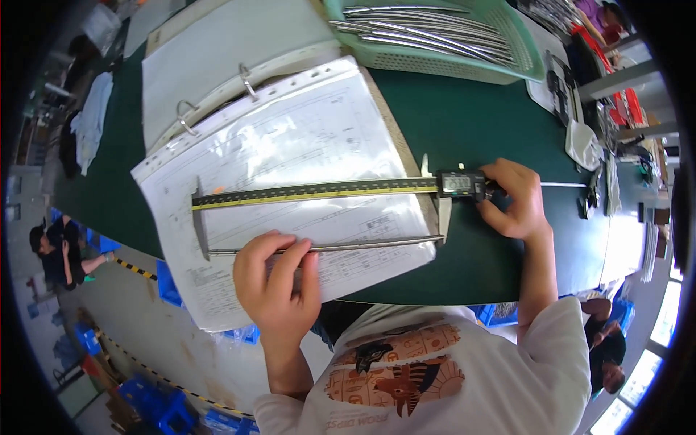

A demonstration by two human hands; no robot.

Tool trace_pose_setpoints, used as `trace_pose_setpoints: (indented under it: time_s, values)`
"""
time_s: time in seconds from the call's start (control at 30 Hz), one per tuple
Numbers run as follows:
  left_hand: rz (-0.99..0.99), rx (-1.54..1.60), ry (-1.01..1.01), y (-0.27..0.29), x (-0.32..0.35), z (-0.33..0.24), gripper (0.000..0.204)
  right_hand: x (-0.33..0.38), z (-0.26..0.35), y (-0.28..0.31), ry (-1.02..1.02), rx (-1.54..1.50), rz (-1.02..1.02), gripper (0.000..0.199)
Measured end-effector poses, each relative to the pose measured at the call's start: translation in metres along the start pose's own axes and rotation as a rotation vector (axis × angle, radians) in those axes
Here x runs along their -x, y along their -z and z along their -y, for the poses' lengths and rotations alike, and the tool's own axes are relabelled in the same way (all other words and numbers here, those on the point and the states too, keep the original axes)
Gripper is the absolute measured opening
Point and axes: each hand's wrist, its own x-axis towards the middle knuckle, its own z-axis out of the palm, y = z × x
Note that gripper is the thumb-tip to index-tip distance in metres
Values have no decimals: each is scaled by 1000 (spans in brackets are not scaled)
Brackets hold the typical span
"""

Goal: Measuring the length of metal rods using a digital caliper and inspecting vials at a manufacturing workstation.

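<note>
A long digital caliper [319, 191] lies across the sheets of an open ring binder [268, 138], its display toward the right. My right hand [516, 199] grips the caliper at the sliding head, fingers closed beside the display. Between the caliper's long jaws runs a thin metal rod [377, 244], its right end at the right jaw and its left end by the left jaw. My left hand [279, 279] is closed on the rod near its left part, with thumb and fingers pinching it over the drawing in a clear sleeve.
A pale green plastic basket [435, 64] with several metal rods stands at the back of the dark green table [478, 123]. Tools and a white pouch [582, 143] lie at the right. Other people are at the far left and right, with blue bins on the floor.
</note>
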Motion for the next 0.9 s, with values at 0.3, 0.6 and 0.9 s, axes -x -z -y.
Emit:
trace_pose_setpoints:
  time_s: [0.3,0.6,0.9]
  values:
    - [2,-5,-11,0,1,1,15,-1,-2,-3,13,13,-18,28]
    - [10,-44,2,4,-1,-2,17,-2,-6,-4,57,-31,-23,28]
    - [134,-6,-93,3,-2,2,21,3,-6,-6,1,-9,-33,26]
